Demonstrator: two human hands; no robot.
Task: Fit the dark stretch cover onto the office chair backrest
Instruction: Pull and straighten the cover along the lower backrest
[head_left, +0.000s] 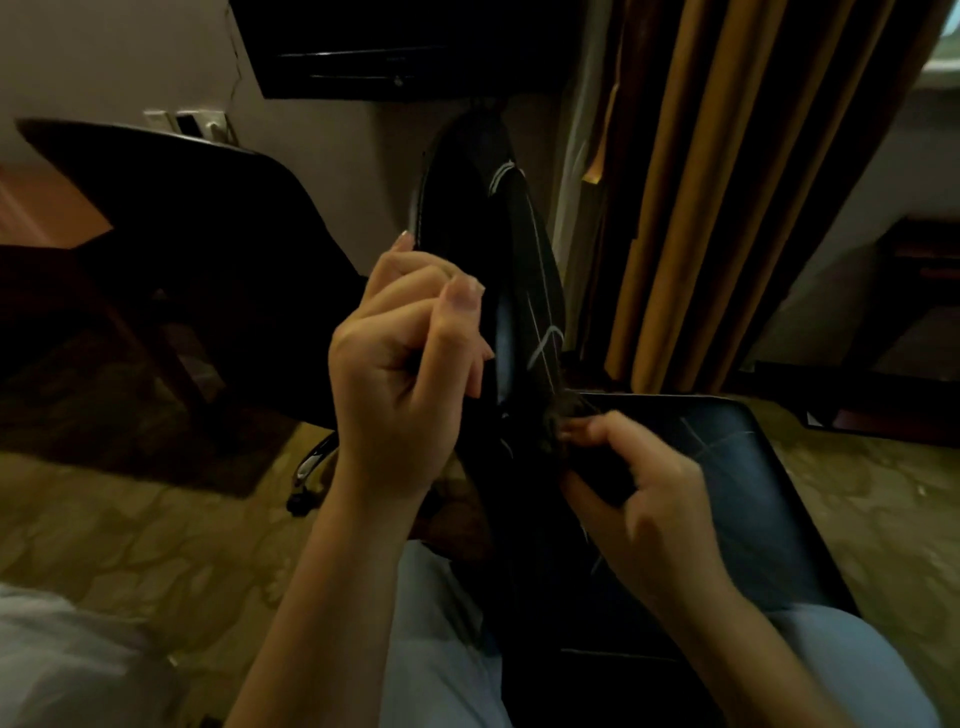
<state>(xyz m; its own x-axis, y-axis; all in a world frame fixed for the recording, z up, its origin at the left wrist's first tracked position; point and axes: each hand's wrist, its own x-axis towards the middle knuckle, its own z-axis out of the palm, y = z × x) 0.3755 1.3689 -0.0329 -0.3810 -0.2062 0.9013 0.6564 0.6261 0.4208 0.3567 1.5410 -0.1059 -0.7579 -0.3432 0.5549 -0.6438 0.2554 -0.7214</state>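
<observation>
Head view, foreground: light trousers (441, 623) over patterned carpet (156, 530). Right hand (639, 483) – fingers curled, pinching a bunched fold of the dark stretch cover (530, 249) low beside the chair. Left hand (410, 364) – fingers curled round the cover's edge, thumb raised, against the backrest (452, 197), which stands edge-on between both hands with the cover, marked by pale seam lines, drawn along its right side. Behind: ochre curtain (727, 182) and wall-mounted television (363, 47).
</observation>
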